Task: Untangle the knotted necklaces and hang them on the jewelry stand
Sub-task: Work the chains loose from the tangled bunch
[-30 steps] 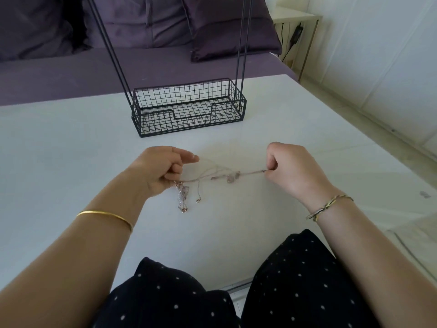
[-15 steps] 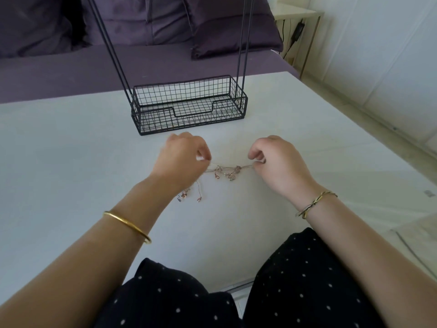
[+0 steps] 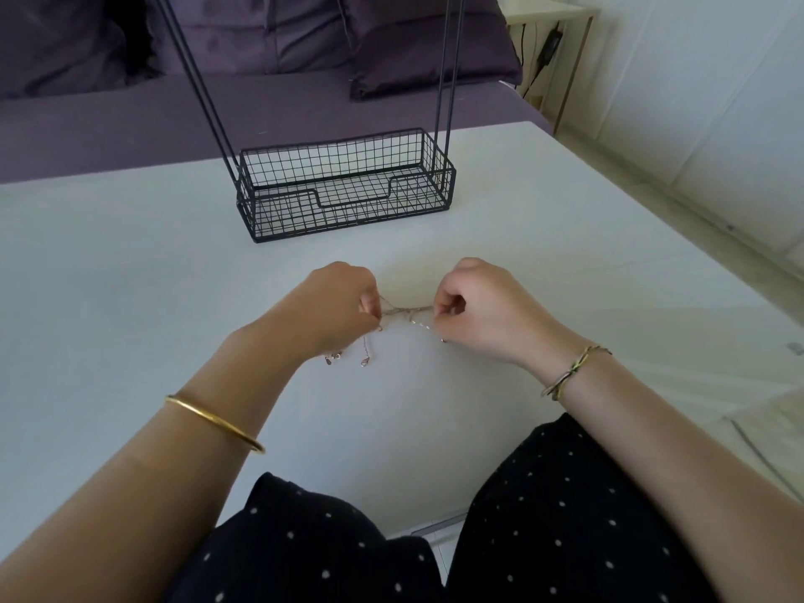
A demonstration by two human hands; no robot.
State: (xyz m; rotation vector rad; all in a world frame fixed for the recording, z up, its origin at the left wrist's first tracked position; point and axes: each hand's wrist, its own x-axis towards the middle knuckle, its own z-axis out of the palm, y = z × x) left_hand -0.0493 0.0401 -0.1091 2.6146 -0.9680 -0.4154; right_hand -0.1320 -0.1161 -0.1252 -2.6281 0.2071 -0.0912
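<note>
A small tangle of thin pale necklaces (image 3: 404,316) is stretched between my two hands just above the white table (image 3: 130,276). My left hand (image 3: 335,309) pinches the left end, and loose chain ends with clasps dangle below it. My right hand (image 3: 474,309) pinches the right end with curled fingers. The black wire jewelry stand (image 3: 348,185) sits behind the hands, its basket base on the table and its upright rods running out of the top of the frame.
A purple sofa with cushions (image 3: 261,45) lies beyond the table's far edge. A small side table with a cable (image 3: 552,32) stands at the back right. The table's right edge drops to a pale floor (image 3: 696,202).
My hands have come closer together, so the stretch of chain between them is shorter and more bunched. The view has shifted slightly, with the stand lower in frame.
</note>
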